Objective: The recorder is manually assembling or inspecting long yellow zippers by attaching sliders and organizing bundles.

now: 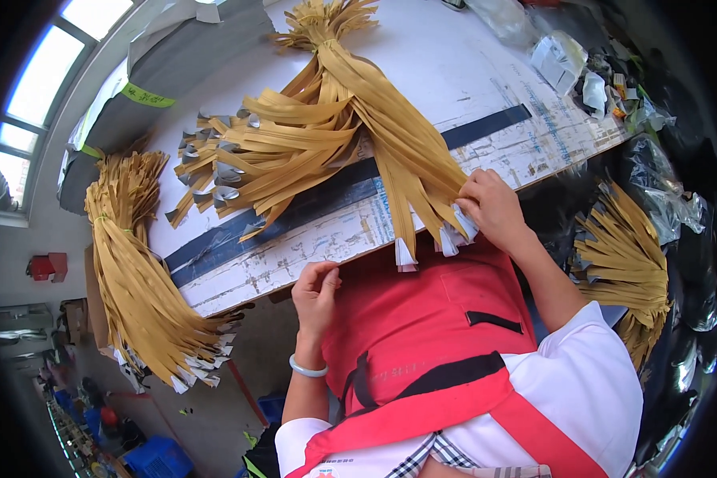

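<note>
A tied bundle of mustard-yellow zipper tapes (390, 111) lies on the work table, fanned toward me. Some strips hang over the near edge with white tabs (405, 253) on their ends. My right hand (492, 209) is closed at the rightmost strips, fingertips pinching a zipper tape close to its white tab. Other strips of the bundle spread left, ending in grey tabs (228, 174). By the table's near edge my left hand (315, 296) is curled with thumb and finger together; whatever it may hold is hidden or too small to make out.
Another tied zipper bundle (135, 271) drapes over the table's left end. More yellow strips (625, 267) hang at the right, beside clear plastic bags (661, 187). A dark strip (486, 127) crosses the worn white table top (247, 275). Grey sheeting (191, 64) stands at the back left.
</note>
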Tool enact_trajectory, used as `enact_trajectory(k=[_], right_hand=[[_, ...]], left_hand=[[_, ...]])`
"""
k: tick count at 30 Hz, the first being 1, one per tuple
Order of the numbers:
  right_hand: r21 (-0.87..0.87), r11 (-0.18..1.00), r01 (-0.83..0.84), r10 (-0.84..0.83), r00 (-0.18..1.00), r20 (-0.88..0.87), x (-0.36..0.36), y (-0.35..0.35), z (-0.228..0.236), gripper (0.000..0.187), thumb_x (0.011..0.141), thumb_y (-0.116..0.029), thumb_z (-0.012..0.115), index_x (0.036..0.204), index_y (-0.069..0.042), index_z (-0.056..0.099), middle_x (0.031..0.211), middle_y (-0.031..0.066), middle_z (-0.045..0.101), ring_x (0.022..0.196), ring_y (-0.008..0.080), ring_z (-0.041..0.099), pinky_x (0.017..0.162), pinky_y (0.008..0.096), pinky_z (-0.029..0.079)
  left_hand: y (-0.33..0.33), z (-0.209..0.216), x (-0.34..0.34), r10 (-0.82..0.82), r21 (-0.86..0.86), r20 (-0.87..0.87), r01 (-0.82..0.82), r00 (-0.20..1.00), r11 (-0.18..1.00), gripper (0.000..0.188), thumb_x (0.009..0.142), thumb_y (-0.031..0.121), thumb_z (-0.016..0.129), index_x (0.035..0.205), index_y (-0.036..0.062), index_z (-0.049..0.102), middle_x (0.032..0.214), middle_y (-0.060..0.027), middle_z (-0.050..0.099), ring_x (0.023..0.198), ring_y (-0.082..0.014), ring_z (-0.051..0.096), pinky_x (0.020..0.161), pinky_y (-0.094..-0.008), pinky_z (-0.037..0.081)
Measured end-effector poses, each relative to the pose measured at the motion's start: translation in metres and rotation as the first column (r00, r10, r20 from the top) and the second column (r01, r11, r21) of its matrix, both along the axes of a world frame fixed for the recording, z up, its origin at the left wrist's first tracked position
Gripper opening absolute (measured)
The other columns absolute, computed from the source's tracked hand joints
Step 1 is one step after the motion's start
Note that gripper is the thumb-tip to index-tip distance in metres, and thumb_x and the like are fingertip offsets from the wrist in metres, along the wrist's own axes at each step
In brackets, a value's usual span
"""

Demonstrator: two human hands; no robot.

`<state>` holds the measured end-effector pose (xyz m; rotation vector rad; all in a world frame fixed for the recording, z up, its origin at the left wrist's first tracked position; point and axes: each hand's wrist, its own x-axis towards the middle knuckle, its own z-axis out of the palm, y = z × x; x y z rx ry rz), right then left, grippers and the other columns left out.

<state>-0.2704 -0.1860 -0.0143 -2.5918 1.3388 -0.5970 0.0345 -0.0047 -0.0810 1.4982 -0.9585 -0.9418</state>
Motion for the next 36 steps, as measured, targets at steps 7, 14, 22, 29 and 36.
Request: enact_trajectory(k=[7, 14, 22, 29, 36], right_hand=[[0.852, 0.272, -0.447, -0.372, 0.768, 0.521, 0.037, 0.024, 0.017, 0.019, 0.095, -0.021, 0.069, 0.093, -0.003, 0.066, 0.070, -0.0023, 0.060, 0.061, 0.0040, 0.051, 0.053, 0.0210, 0.040], [0.830, 0.375, -0.413, -0.323, 0.781, 0.534, 0.052, 0.039, -0.017, 0.021, 0.094, -0.023, 0.069, 0.088, -0.004, 0.066, 0.068, -0.0019, 0.060, 0.060, 0.0042, 0.051, 0.054, 0.0205, 0.039], [0.835, 0.285, -0.470, -0.312, 0.779, 0.545, 0.064, 0.037, -0.013, 0.025, 0.096, -0.025, 0.067, 0.081, -0.005, 0.062, 0.063, -0.0028, 0.056, 0.058, 0.0049, 0.050, 0.054, 0.0210, 0.040], [0.538, 0.238, -0.809, -0.172, 0.510, 0.843, 0.068, 0.042, 0.011, 0.013, 0.099, -0.018, 0.064, 0.104, -0.007, 0.062, 0.105, 0.0005, 0.052, 0.080, 0.0059, 0.052, 0.068, 0.0213, 0.045], [0.538, 0.340, -0.771, 0.046, 0.585, 0.809, 0.077, 0.026, 0.023, 0.018, 0.090, -0.007, 0.071, 0.105, -0.005, 0.062, 0.103, 0.0033, 0.055, 0.086, 0.0101, 0.056, 0.076, 0.0240, 0.046]], left_hand=[[-0.029, 0.024, -0.065, -0.274, -0.073, -0.176, 0.265, 0.946, 0.961, 0.011, 0.095, 0.000, 0.064, 0.105, -0.0032, 0.065, 0.096, -0.0040, 0.062, 0.081, -0.0097, 0.062, 0.074, -0.0225, 0.051], [-0.024, 0.016, -0.068, -0.171, 0.008, -0.302, 0.182, 0.938, 0.983, 0.022, 0.097, 0.004, 0.063, 0.117, -0.0021, 0.062, 0.101, -0.0053, 0.064, 0.089, -0.0121, 0.063, 0.075, -0.0252, 0.054], [-0.047, 0.051, -0.062, -0.186, -0.298, 0.630, 0.456, 0.754, 0.839, 0.029, 0.073, -0.006, 0.073, 0.099, 0.0032, 0.066, 0.106, -0.0120, 0.061, 0.093, -0.0302, 0.060, 0.080, -0.0368, 0.052], [-0.049, 0.059, -0.040, -0.347, -0.326, -0.040, 0.316, 0.937, 0.891, 0.017, 0.079, -0.009, 0.073, 0.092, 0.0003, 0.067, 0.098, -0.0079, 0.063, 0.092, -0.0195, 0.061, 0.082, -0.0292, 0.050], [-0.056, 0.064, -0.034, -0.405, -0.330, -0.191, 0.330, 0.894, 0.885, 0.015, 0.081, -0.010, 0.072, 0.091, -0.0008, 0.067, 0.098, -0.0062, 0.064, 0.092, -0.0154, 0.061, 0.082, -0.0270, 0.049]])
